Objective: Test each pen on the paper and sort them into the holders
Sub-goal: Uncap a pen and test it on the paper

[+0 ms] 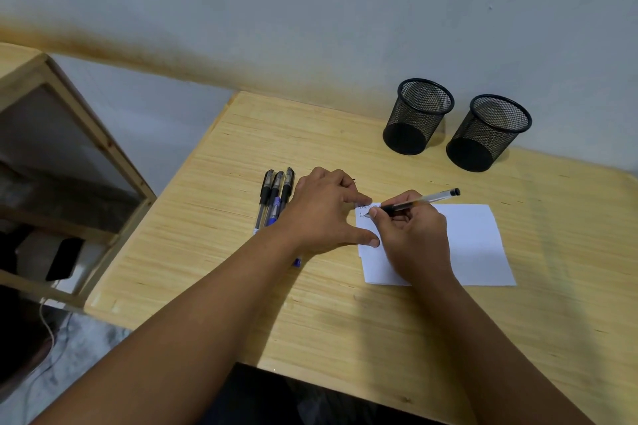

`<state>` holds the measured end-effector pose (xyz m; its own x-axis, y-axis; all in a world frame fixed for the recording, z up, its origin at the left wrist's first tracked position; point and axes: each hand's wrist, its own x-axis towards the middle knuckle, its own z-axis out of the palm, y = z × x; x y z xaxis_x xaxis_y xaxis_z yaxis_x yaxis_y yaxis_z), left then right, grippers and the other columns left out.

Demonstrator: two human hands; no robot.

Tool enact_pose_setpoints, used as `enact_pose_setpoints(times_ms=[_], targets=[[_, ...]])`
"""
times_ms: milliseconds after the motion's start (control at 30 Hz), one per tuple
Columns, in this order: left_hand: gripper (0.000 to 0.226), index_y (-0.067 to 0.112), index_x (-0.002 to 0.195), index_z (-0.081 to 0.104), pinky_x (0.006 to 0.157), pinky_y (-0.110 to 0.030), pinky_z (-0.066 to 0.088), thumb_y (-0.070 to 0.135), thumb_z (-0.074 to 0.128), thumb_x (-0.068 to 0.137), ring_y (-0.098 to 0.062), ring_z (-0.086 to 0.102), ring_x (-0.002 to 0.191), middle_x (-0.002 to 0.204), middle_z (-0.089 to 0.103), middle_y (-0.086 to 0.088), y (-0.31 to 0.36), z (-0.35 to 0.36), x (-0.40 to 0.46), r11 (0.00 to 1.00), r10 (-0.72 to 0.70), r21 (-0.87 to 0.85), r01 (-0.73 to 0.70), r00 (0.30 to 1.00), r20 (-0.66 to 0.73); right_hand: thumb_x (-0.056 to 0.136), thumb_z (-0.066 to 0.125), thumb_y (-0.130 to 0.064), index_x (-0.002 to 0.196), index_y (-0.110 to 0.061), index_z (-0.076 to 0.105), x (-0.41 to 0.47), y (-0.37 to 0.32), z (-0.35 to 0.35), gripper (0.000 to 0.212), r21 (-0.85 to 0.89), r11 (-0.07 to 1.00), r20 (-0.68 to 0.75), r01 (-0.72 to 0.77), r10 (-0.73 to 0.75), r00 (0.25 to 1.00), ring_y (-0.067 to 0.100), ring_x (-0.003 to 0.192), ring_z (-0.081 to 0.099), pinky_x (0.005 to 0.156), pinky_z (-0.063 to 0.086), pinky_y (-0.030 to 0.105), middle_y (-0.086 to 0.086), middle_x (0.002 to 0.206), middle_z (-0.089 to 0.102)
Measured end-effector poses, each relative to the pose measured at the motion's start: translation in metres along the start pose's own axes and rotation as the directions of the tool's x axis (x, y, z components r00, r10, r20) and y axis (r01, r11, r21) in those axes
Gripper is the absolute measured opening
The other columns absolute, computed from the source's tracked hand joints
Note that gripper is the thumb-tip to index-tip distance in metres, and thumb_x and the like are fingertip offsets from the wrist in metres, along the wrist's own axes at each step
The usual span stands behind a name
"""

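While right-hand fingers [376,214] pinch one pen [419,201], three pens [274,198], two holders [417,115] wait; left fingers [359,198] spread.

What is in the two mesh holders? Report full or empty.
Both empty. The left holder and the right holder show only bare mesh and dark bottoms; no pen stands in either.

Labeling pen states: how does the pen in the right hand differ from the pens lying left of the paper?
The held pen is gripped by the right hand, tip down on the paper; the lying pens rest flat on the table, partly under the left hand. The held pen is uncapped; the lying pens show dark caps. All are slim pens outside both holders.
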<state>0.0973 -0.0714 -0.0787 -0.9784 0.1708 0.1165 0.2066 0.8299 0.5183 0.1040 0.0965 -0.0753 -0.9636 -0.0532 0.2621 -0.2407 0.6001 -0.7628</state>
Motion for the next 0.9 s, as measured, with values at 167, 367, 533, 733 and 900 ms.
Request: enact_pose_setpoints(times_ms=[167,367,533,733,900], targets=[[0.067,0.042,0.119,0.067,0.090,-0.027,0.018,0.071,0.076,0.059,-0.004,0.026,0.101,0.110,0.047,0.020,0.0013,-0.0013,-0.0004,1.000,-0.003,0.003,0.002,1.000,0.002,0.085,0.075,-0.016,0.087,-0.005,0.070,-0.0008,0.0013,0.0008,0.013,0.025,1.000,0.006,0.000,0.000,1.000,0.011,0.064,0.069,0.063,0.055,0.024,-0.001,0.068,0.069],[0.068,0.042,0.119,0.067,0.090,-0.028,0.020,0.072,0.076,0.059,-0.007,0.030,0.104,0.110,0.049,0.019,0.0019,-0.0018,-0.0008,1.000,-0.003,0.013,0.003,1.000,0.001,0.085,0.075,-0.017,0.085,-0.010,0.066,0.0001,0.0022,0.0007,0.011,0.043,0.999,0.004,-0.008,0.007,1.000,0.002,0.062,0.066,0.059,0.050,0.009,-0.011,0.064,0.063],[0.068,0.042,0.120,0.066,0.090,-0.028,0.019,0.071,0.076,0.060,-0.008,0.032,0.106,0.111,0.049,0.019,0.0032,-0.0029,-0.0011,1.000,-0.007,0.017,0.007,1.000,0.013,0.084,0.076,-0.017,0.086,-0.009,0.067,-0.0006,0.0038,0.0006,0.012,0.049,0.999,0.002,-0.008,0.008,1.000,0.005,0.065,0.068,0.061,0.053,0.015,-0.005,0.068,0.068],[0.067,0.041,0.120,0.066,0.091,-0.028,0.020,0.071,0.076,0.060,-0.009,0.032,0.107,0.111,0.049,0.018,0.0039,-0.0039,-0.0018,1.000,-0.007,0.018,0.006,1.000,0.014,0.085,0.075,-0.017,0.087,-0.011,0.065,-0.0010,0.0030,0.0005,0.012,0.064,0.997,0.000,-0.033,0.033,0.999,-0.001,0.064,0.066,0.059,0.051,0.010,-0.013,0.066,0.064],[0.068,0.041,0.121,0.066,0.091,-0.028,0.020,0.071,0.075,0.061,-0.008,0.031,0.106,0.111,0.049,0.018,0.0032,-0.0034,-0.0017,1.000,-0.007,0.024,0.006,1.000,0.017,0.085,0.075,-0.018,0.090,-0.009,0.066,-0.0006,0.0017,0.0016,0.014,0.050,0.998,0.010,-0.048,0.047,0.999,0.001,0.064,0.064,0.059,0.048,0.009,-0.009,0.068,0.064]])
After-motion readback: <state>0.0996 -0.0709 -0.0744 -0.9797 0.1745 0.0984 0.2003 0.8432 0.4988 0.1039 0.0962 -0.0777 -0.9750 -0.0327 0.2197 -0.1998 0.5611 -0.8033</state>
